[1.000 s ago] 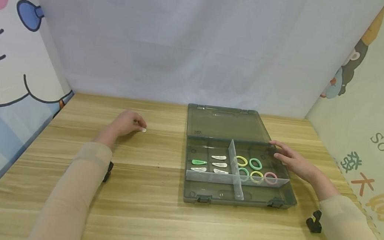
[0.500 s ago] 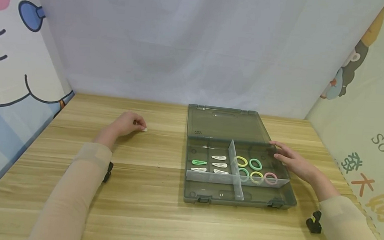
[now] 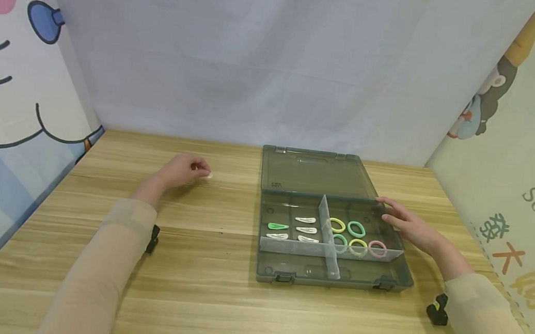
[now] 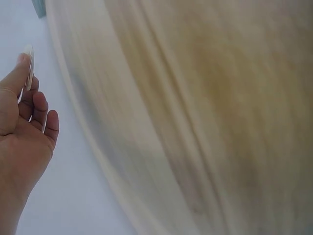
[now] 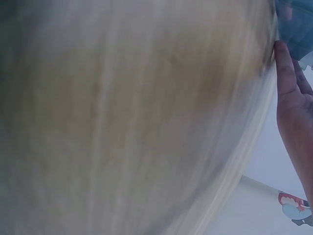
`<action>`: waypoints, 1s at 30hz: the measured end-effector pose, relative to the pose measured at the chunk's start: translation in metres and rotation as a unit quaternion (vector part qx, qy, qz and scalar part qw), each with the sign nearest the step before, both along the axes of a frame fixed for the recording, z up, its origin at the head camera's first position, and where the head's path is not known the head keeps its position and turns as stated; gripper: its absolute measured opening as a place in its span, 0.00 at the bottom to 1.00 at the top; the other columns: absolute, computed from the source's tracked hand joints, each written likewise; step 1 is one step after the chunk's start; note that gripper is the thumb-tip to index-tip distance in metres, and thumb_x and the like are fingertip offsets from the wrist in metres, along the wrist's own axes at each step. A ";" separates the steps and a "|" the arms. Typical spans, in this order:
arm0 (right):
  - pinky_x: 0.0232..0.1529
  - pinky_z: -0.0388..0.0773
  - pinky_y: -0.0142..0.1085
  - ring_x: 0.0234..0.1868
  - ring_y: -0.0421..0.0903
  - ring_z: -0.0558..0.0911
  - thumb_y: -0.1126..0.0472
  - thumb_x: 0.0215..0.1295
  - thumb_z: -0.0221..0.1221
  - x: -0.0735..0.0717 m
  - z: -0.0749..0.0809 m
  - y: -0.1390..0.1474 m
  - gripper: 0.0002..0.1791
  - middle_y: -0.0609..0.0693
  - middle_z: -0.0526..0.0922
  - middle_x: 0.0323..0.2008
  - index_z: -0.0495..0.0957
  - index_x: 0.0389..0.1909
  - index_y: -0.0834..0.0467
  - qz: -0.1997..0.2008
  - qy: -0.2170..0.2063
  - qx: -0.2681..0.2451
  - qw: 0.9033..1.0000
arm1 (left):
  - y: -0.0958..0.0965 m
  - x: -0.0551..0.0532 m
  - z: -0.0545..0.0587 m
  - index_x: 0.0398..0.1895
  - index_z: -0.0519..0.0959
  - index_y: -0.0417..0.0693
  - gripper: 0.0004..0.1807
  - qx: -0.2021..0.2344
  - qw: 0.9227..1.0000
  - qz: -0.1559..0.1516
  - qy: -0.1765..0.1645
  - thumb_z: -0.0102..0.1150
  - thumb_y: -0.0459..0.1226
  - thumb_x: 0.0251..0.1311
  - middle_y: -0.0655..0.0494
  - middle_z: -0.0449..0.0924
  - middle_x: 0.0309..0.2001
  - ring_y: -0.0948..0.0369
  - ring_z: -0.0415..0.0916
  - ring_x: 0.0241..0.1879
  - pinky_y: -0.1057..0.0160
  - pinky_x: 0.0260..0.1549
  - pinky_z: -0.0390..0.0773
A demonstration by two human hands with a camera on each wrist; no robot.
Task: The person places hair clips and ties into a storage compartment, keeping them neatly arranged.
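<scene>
At the left of the table, my left hand (image 3: 180,171) pinches a white snap hair clip (image 4: 30,68) between thumb and fingers. In the left wrist view the clip stands edge-on at the fingertips. My right hand (image 3: 408,226) rests with its fingers at the right edge of an open grey translucent box (image 3: 334,284). Several white hair clips (image 3: 306,230) and one green hair clip (image 3: 278,226) lie in its left compartment. The compartment to the right holds several hair ties, such as a yellow one (image 3: 337,224), a green one (image 3: 356,229) and a pink one (image 3: 377,248).
The box's lid (image 3: 316,171) lies folded back toward the rear. Clear dividers (image 3: 326,217) split the box, with a front strip running along its near side. Behind the wooden table (image 3: 193,296) hangs a pale cloth (image 3: 256,57). Printed panels stand at both sides.
My left hand has shifted slightly to the right and away from me, carrying the white hair clip. The right hand and the box stay where they were.
</scene>
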State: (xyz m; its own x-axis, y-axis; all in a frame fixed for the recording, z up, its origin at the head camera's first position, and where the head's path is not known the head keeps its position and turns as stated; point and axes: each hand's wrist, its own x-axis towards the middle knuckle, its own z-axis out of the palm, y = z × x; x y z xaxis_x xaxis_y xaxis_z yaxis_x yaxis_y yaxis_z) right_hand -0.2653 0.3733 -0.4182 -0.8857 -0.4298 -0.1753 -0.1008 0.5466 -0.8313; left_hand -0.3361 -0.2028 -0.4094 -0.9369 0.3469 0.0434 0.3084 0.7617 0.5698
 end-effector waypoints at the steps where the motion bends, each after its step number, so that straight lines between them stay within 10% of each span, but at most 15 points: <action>1: 0.55 0.47 0.74 0.70 0.71 0.46 0.50 0.75 0.43 0.000 0.000 0.000 0.31 0.64 0.40 0.73 0.45 0.74 0.50 0.000 0.000 0.000 1.000 | 0.001 0.000 0.001 0.42 0.80 0.46 0.11 0.002 1.000 0.000 -0.002 0.54 0.42 0.66 0.50 0.79 0.40 0.56 0.70 0.38 0.57 0.39 0.70; 30: 0.54 0.44 0.75 0.70 0.72 0.42 0.51 0.75 0.43 -0.003 -0.003 0.001 0.31 0.65 0.38 0.73 0.45 0.73 0.51 0.006 -0.006 -0.016 1.000 | 0.050 0.017 0.045 0.43 0.80 0.45 0.14 0.036 0.998 -0.014 0.043 0.54 0.45 0.66 0.50 0.77 0.38 0.55 0.66 0.36 0.58 0.34 0.66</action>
